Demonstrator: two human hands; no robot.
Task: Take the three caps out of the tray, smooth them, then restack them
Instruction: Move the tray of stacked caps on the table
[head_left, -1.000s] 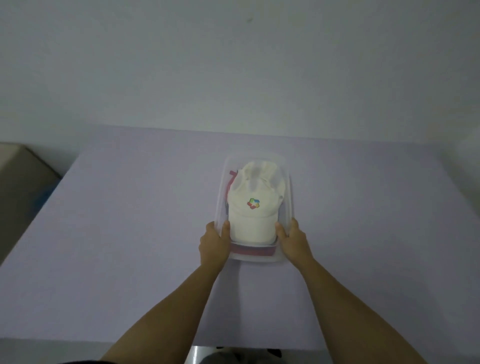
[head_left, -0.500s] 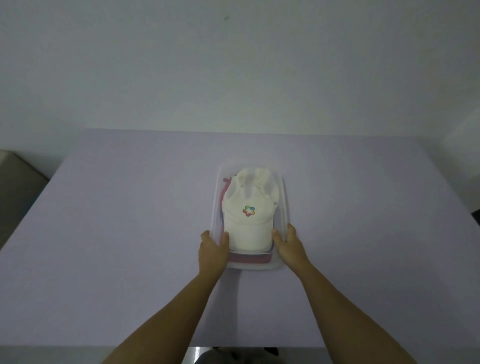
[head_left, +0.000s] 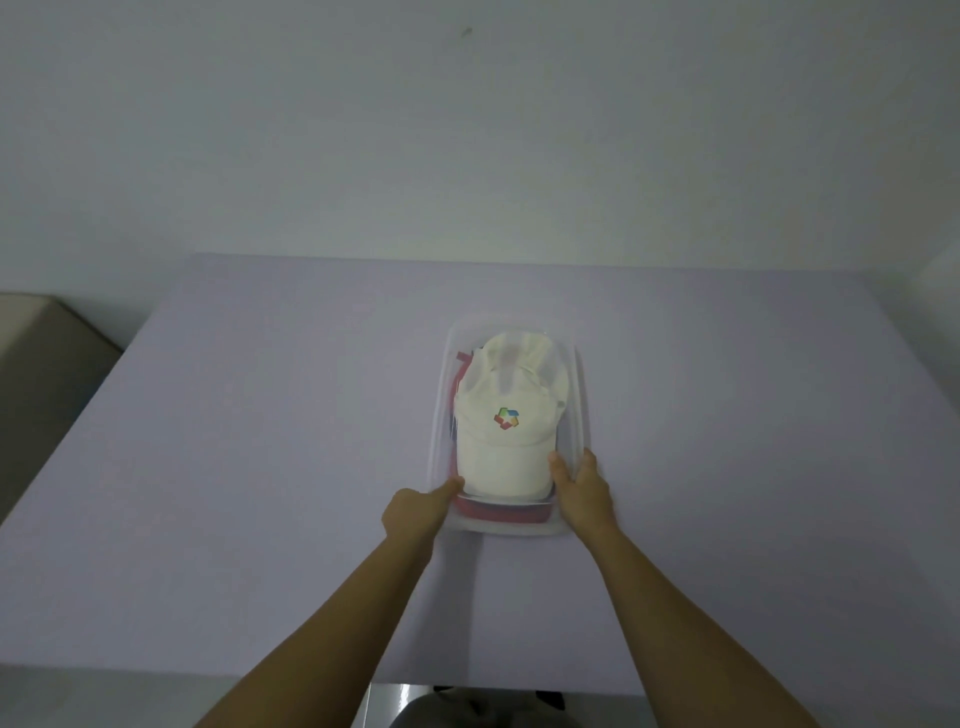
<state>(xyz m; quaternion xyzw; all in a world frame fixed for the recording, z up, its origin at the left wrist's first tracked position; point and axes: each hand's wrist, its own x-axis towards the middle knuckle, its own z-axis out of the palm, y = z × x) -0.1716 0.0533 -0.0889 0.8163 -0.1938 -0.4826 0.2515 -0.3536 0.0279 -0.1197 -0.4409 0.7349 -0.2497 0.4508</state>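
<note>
On the table (head_left: 260, 415), approx. centre, a clear tray (head_left: 574, 374) holds the stacked caps: white cap (head_left: 501, 452) w/ multicolour logo on top, red cap (head_left: 498, 512) brim showing under it. Left grip (head_left: 413, 514) pinches the tray's near-left wall, thumb inside at the white brim. Right grip (head_left: 582, 491) clasps the near-right wall, thumb inside too.

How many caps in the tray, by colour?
white cap: 1
red cap: 1
dark cap: 1 (only a thin edge shows under the white one, so likely a cap)
Total: 3 in the tray
</note>
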